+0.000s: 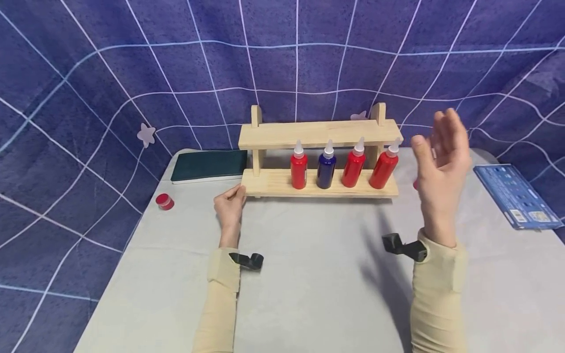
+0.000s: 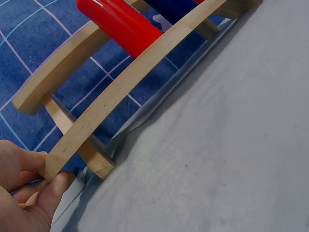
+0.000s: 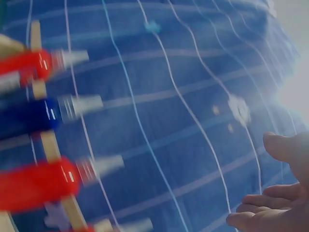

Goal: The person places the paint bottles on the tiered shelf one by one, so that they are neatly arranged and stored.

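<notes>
A two-tier wooden rack (image 1: 273, 183) stands at the back of the table. Three red squeeze bottles (image 1: 298, 171) and one dark blue bottle (image 1: 325, 172) line its lower board, all with pointed whitish caps. My left hand (image 1: 229, 206) pinches the left front end of that board; the left wrist view shows thumb and fingers on the board's tip (image 2: 60, 157). To the right of the rack, my right hand (image 1: 443, 169) is raised in the air, fingers extended and holding nothing. In the right wrist view the bottles are blurred and apart from this hand (image 3: 275, 208).
A dark green notebook (image 1: 209, 164) lies left of the rack, with a small red-lidded jar (image 1: 165, 201) nearer the table's left edge. At the right lies a flat blue package (image 1: 516, 196). A small red thing (image 1: 415, 184) is mostly hidden behind my right hand. A blue gridded curtain (image 1: 273, 63) hangs behind.
</notes>
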Demonstrator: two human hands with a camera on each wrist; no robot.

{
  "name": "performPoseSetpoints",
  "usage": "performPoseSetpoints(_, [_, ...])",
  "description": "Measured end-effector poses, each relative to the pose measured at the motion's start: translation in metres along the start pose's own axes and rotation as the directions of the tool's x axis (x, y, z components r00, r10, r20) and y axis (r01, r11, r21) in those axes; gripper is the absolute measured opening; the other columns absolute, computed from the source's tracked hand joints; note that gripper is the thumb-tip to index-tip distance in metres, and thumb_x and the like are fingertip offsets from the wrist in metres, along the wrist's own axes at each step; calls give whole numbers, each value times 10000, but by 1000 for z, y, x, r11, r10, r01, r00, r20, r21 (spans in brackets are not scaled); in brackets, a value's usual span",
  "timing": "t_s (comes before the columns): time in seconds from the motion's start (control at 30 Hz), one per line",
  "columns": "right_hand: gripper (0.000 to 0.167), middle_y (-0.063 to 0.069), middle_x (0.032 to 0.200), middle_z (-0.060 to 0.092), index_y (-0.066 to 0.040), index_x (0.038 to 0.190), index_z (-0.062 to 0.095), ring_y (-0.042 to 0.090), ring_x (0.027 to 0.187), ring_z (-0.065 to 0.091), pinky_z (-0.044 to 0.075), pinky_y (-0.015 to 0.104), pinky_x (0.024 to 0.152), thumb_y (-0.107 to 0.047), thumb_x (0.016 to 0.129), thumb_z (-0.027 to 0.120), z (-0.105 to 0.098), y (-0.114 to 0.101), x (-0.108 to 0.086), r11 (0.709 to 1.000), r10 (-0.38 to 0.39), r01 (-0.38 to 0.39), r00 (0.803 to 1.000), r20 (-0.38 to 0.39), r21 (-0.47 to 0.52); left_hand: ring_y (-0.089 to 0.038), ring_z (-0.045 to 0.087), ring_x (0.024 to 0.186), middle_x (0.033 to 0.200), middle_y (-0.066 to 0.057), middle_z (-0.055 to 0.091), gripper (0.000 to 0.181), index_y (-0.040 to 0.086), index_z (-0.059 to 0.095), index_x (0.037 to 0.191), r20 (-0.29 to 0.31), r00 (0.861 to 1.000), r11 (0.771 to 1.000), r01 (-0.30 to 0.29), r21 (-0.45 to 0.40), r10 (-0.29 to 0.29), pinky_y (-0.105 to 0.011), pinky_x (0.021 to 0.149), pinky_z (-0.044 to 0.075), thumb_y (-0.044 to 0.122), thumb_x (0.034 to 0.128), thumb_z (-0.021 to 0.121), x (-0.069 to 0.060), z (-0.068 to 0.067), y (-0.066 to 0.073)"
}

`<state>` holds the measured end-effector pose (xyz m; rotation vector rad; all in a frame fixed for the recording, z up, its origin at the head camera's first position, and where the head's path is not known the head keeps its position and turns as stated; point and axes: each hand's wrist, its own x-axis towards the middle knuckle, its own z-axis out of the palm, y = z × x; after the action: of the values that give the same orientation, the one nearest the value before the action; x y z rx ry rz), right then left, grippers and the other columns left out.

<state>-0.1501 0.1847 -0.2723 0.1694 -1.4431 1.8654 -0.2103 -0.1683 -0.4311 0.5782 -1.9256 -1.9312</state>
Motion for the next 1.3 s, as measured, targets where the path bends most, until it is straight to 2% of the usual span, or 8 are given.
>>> performPoseSetpoints(0.2, [750, 156, 1427, 489, -3, 1417, 454, 205, 1340, 455, 352, 188, 1139, -20, 762, 820, -38, 13, 24, 999, 37, -39, 978, -207, -6, -251, 685, 1016, 1158, -223, 677, 264, -30, 692, 1149, -16, 1000, 1000, 2, 15, -2, -143, 772, 582, 88, 913, 688, 0, 0, 0])
performPoseSetpoints(0.4, [745, 111, 1494, 438, -96, 1483, 388, 149, 1375, 410, 294, 149, 1148, 1, 830, 733, -75, 47, 41, 963, 172, -227, 933, -315, -146, -174, 694, 953, 1157, -206, 683, 267, -15, 696, 1152, -18, 1000, 999, 7, 38, -6, -156, 781, 586, 105, 913, 692, 0, 0, 1])
performPoseSetpoints(0.57, [769, 92, 1534, 393, -138, 1516, 335, 138, 1401, 360, 265, 139, 1153, -38, 856, 717, -96, 84, 45, 906, 281, -357, 909, -307, -227, -163, 692, 955, 1160, -202, 682, 263, -13, 696, 1152, -25, 1000, 999, 15, 40, -14, -165, 794, 587, 102, 916, 689, 1, -2, 1])
performPoseSetpoints(0.77, [800, 149, 1560, 328, -84, 1537, 262, 163, 1419, 331, 254, 131, 1162, -39, 865, 695, -115, 118, 44, 835, 405, -476, 871, -279, -275, -214, 687, 1019, 1175, -205, 675, 265, -8, 691, 1161, -16, 1000, 999, 13, 38, -12, -161, 805, 582, 105, 922, 681, 2, 0, 1])
performPoseSetpoints(0.87, [786, 158, 1556, 332, -58, 1536, 249, 164, 1410, 351, 269, 138, 1161, -45, 881, 682, -119, 129, 44, 802, 428, -495, 866, -257, -333, -224, 683, 1031, 1166, -201, 680, 259, -10, 695, 1155, -17, 1000, 999, 14, 33, -14, -159, 796, 584, 100, 921, 681, 1, -1, 2])
performPoseSetpoints(0.97, [757, 140, 1529, 387, -53, 1526, 281, 152, 1358, 423, 322, 155, 1143, -36, 883, 682, -119, 137, 45, 797, 441, -498, 867, -234, -342, -223, 683, 1031, 1168, -198, 680, 256, -8, 696, 1154, -28, 1000, 999, 16, 31, -15, -159, 798, 583, 97, 921, 680, 1, -2, 3])
performPoseSetpoints(1.13, [550, 11, 1198, 619, -90, 1369, 540, 80, 1009, 595, 484, 133, 948, -33, 854, 723, -124, 149, 43, 769, 452, -511, 860, -238, -385, -224, 684, 1028, 1166, -197, 681, 254, -9, 698, 1149, -26, 1000, 999, 9, 32, -8, -173, 801, 587, 100, 920, 683, 0, -1, 4])
performPoseSetpoints(1.3, [344, -171, 909, 579, -151, 1188, 623, -20, 796, 543, 453, 99, 728, -83, 865, 722, -132, 156, 40, 708, 408, -468, 882, -235, -529, -222, 685, 1030, 1169, -191, 682, 254, -9, 698, 1151, -16, 1000, 999, 14, 45, -14, -174, 801, 587, 100, 922, 680, -1, 1, 3])
